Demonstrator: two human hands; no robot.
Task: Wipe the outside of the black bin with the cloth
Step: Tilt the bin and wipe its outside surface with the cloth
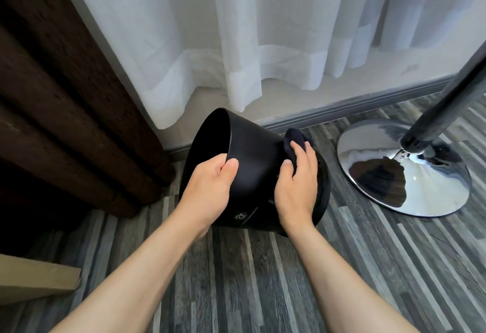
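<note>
The black bin [252,159] lies tilted on the floor [263,267], mouth toward ten o'clock. The left hand [210,188] pinches its rim; the right hand [297,182], fingers [306,152] together, presses the dark cloth [294,140] at the wall's two o'clock side. Best wiped with firm overlapping strokes, turning the bin by the rim.

Your left hand [210,188] hides its fingers inside the black bin [252,154] rim. Your right hand [297,182] covers most of the cloth [294,139]; only a dark bunch shows. Bin's base is behind it, can't see floor contact. Logo [243,215] too small to read. Chrome stand [405,167] pole cut off at right edge.
</note>
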